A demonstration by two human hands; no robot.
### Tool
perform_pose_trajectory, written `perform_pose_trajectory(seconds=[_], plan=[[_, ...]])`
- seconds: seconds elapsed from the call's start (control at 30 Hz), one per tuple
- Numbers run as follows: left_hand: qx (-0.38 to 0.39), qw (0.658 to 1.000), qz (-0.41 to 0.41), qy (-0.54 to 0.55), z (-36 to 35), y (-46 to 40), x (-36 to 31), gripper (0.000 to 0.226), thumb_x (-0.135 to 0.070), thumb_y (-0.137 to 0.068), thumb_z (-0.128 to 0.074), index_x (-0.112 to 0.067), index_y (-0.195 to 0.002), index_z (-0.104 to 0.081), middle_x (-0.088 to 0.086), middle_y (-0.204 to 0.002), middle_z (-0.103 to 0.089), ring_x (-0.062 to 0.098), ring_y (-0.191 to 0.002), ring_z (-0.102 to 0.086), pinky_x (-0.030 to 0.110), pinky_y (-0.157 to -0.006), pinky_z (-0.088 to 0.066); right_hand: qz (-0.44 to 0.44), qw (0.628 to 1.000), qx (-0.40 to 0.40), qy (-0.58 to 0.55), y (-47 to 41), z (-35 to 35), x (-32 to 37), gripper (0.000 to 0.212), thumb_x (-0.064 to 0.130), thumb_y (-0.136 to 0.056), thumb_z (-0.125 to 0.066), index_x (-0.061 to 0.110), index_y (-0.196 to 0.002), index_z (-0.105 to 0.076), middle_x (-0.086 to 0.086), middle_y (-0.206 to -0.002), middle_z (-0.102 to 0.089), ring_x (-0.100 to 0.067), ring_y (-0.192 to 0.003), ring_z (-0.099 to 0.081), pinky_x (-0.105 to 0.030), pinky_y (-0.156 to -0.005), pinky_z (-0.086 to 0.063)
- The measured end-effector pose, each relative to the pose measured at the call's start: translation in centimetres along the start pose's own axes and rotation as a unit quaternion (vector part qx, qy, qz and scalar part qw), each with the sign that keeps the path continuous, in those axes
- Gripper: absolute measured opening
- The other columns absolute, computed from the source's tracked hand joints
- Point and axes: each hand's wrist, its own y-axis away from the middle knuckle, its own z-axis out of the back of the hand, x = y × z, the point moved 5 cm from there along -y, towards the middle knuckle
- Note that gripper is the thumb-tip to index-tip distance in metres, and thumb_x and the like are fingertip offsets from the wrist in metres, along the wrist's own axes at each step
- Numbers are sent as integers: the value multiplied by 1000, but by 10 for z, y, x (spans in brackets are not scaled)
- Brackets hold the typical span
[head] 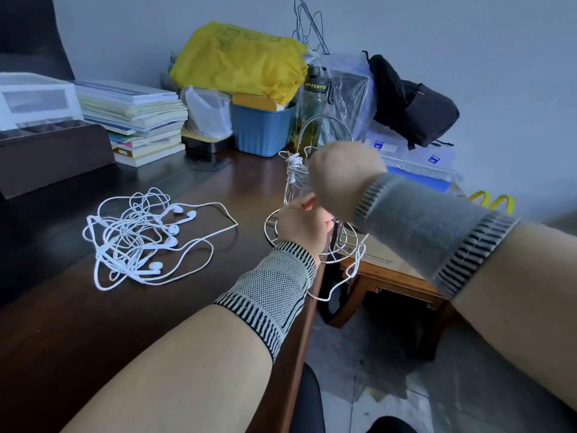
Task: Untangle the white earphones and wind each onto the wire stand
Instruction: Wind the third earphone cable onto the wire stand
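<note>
At frame centre, the wire stand [292,195] is set upright at the desk [93,323] edge, white cord wound near its top. It is gripped by the left hand [299,225]; the blurred right hand [342,179] appears curled, its grip unclear. Tangled white earphones [140,239] are sprawled at left.

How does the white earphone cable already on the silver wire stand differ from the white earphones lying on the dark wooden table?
The wound white earphone cable sits in a tight bundle high on the silver wire stand; the tangled white earphones sprawl in loose loops, flat on the dark wooden table. Both hands work at the stand, while the pile lies untouched. Both are thin white cord.
</note>
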Motion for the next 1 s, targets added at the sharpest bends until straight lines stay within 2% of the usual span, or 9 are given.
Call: perform_pose_trajectory(seconds=[0.07,0.17,0.23,0.3,0.37,0.47,0.67,0.8,1.0], plan=[[-5,1000,-18,-23,4,-2,-2,45,16,-88,-50,-15,-57,-61,1,-54,-54,15,-55,-51,24,-51,-40,49,998,-47,17,13,-1,8,15,12,-96,-46,9,-93,-60,-2,-82,-42,-23,-71,-44,-36,-64,-42],[9,999,-10,50,2,-2,-3,41,15,-91,-48,-13,-70,-68,4,-65,-63,18,-64,-57,27,-62,-46,48,993,-107,-15,27,-18,3,19,16,-96,-46,11,-107,-61,-2,-93,-40,-24,-72,-43,-34,-62,-36],[5,996,3,84,2,-4,-4,34,10,-95,-49,-13,-77,-68,5,-63,-65,16,-58,-58,25,-56,-48,11,981,-155,-114,33,-34,-10,18,20,-96,-50,12,-103,-66,-1,-92,-49,-27,-73,-54,-31,-61,-36],[-7,999,-1,53,6,-6,-4,40,2,-95,-54,-19,-68,-73,7,-67,-67,22,-66,-59,28,-55,-48,-44,948,-191,-250,38,-50,-26,18,21,-94,-55,13,-96,-71,-3,-91,-63,-26,-76,-61,-29,-63,-42],[-29,999,-12,13,11,-6,-5,41,-3,-93,-58,-25,-63,-76,4,-70,-71,26,-74,-63,29,-55,-47,-103,919,-175,-338,39,-65,-43,17,22,-93,-58,16,-92,-74,0,-84,-69,-18,-73,-62,-29,-67,-49],[-29,999,6,46,9,0,-7,19,-5,-92,-62,-21,-85,-70,-4,-66,-72,18,-76,-71,29,-62,-46,-179,886,-127,-409,36,-79,-63,15,26,-93,-59,19,-88,-71,9,-69,-64,-8,-63,-60,-22,-61,-50],[-31,999,3,34,8,1,-8,12,-15,-92,-66,-23,-101,-65,-12,-64,-72,6,-71,-71,16,-46,-49,-211,859,-108,-455,25,-86,-75,8,20,-93,-60,17,-87,-66,2,-74,-67,-13,-66,-63,-34,-70,-58],[-40,999,8,28,10,0,-8,22,-17,-91,-68,-14,-112,-66,-11,-62,-71,5,-68,-70,16,-45,-48,-196,779,-102,-587,25,-96,-78,22,0,-92,-52,18,-80,-58,-4,-66,-65,-19,-60,-59,-42,-69,-56],[-72,997,9,15,14,1,-12,17,-14,-89,-68,-9,-106,-69,-11,-55,-67,3,-59,-66,15,-39,-40,-159,706,-63,-687,26,-105,-73,38,-15,-87,-40,7,-75,-68,-14,-78,-70,-20,-71,-67,-20,-63,-53]])
